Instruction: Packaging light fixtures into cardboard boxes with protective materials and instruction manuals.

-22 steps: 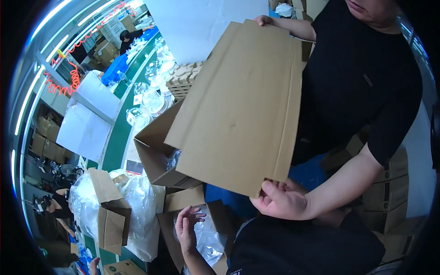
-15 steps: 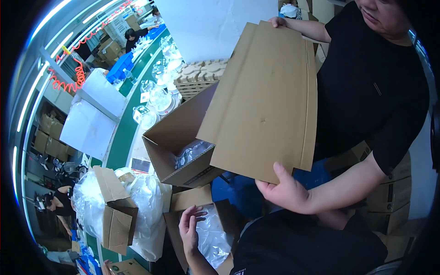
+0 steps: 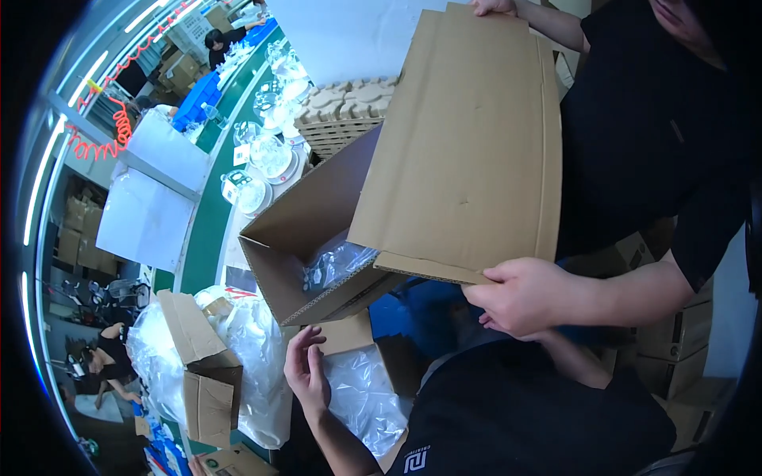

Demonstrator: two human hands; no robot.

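My left hand (image 3: 307,366) is raised above an open carton (image 3: 349,333) holding a clear plastic bag (image 3: 361,393). Its fingers are loosely bent and apart, with nothing in them. My right forearm (image 3: 573,363) reaches left from its black sleeve, but most of that hand is hidden behind a co-worker's hand (image 3: 520,293). The co-worker grips a large brown cardboard panel (image 3: 456,151) at its lower right corner and, with the other hand (image 3: 494,6), at its top edge. Behind the panel, a tilted open carton (image 3: 282,274) contains another clear plastic bag (image 3: 337,262).
Left of my hand, white plastic bags (image 3: 262,373) and a small open carton (image 3: 208,365) stand by a green workbench (image 3: 202,238). Clear round pieces (image 3: 270,159) and moulded pulp trays (image 3: 345,107) sit farther off. Stacked cartons (image 3: 667,341) are at the right.
The view has shifted slightly. My left hand has moved a little left. The co-worker's near hand has moved up and right, and a narrow flap now shows along the panel's lower edge.
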